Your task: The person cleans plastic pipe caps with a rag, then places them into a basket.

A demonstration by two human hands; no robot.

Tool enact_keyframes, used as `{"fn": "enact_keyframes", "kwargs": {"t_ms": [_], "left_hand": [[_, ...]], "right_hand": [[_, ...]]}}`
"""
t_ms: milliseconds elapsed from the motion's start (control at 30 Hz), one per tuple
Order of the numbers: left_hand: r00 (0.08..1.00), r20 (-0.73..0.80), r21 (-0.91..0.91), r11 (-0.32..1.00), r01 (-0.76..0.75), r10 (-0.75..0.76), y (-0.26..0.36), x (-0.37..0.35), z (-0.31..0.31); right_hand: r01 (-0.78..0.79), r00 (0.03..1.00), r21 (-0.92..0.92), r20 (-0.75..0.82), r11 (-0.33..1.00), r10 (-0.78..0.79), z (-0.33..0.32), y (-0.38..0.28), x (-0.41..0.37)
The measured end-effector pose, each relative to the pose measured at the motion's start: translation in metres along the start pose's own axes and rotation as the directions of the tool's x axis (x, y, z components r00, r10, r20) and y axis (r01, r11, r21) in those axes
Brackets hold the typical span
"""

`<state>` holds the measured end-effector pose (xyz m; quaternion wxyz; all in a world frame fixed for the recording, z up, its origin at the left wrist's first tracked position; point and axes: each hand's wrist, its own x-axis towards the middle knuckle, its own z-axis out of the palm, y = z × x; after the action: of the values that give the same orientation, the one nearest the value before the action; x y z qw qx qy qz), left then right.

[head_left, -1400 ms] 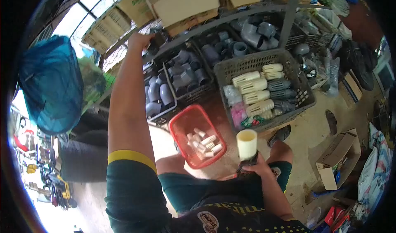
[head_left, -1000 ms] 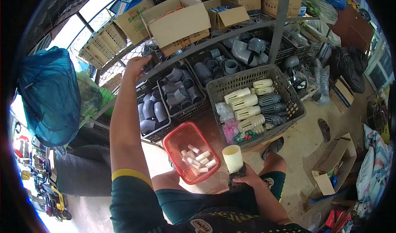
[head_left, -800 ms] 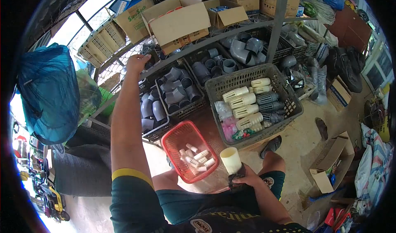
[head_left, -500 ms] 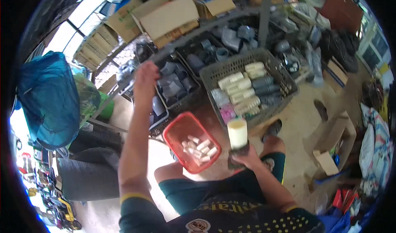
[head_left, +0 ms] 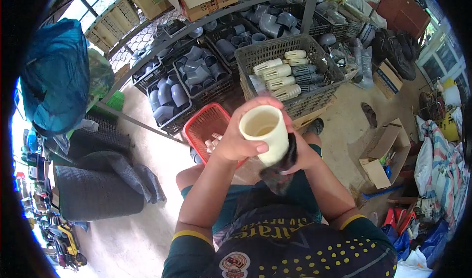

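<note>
Reference: red basket. Cream tube: to its right in view, open end up, slightly tilted. Your left hand is closed around the tube's upper part, thumb across the near wall. Your right hand is closed on the dark wrapping at the tube's lower end; its far fingers are hidden. Black crate of cream and grey fittings: beyond and right of the basket. Netting roll: left of it.

Jersey: showing black, bearing yellow lettering and dots
Sleeves: showing dark green, ending in yellow bands
Badge: displaying a round red-and-white design
Shorts: showing dark green
</note>
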<state>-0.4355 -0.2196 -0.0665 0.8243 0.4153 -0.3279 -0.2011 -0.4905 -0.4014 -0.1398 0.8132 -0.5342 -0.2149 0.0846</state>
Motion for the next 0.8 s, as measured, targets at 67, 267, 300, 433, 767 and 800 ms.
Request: {"fn": "enact_keyframes", "kwargs": {"t_ms": [67, 267, 300, 433, 767, 800], "left_hand": [[0.999, -0.008, 0.007, 0.999, -0.049, 0.050, 0.008, -0.005, 0.008], [0.875, -0.398, 0.289, 0.943, -0.167, 0.277, 0.030, -0.011, 0.003], [0.841, -0.444, 0.324, 0.931, -0.169, 0.307, 0.027, -0.012, 0.007], [0.860, -0.375, 0.280, 0.926, -0.252, 0.347, 0.016, -0.020, -0.002], [0.988, -0.111, 0.195, 0.978, -0.081, 0.104, 0.020, -0.016, 0.014], [0.974, -0.172, 0.241, 0.965, -0.105, 0.149, 0.015, -0.017, 0.013]], "right_hand": [[-0.069, 0.997, 0.350, 0.068, 0.934, 0.048, 0.004, 0.001, 0.000], [-0.052, 0.959, -0.107, -0.284, 0.993, 0.020, 0.022, -0.007, 0.035], [-0.060, 0.965, -0.250, -0.261, 0.966, -0.007, 0.032, -0.014, 0.033], [-0.115, 0.993, -0.453, -0.082, 0.884, 0.087, 0.037, -0.019, 0.036], [-0.280, 0.954, -0.095, 0.080, 0.955, 0.288, 0.021, -0.014, 0.004], [-0.206, 0.977, -0.345, -0.013, 0.916, 0.215, 0.024, -0.022, 0.006]]}}
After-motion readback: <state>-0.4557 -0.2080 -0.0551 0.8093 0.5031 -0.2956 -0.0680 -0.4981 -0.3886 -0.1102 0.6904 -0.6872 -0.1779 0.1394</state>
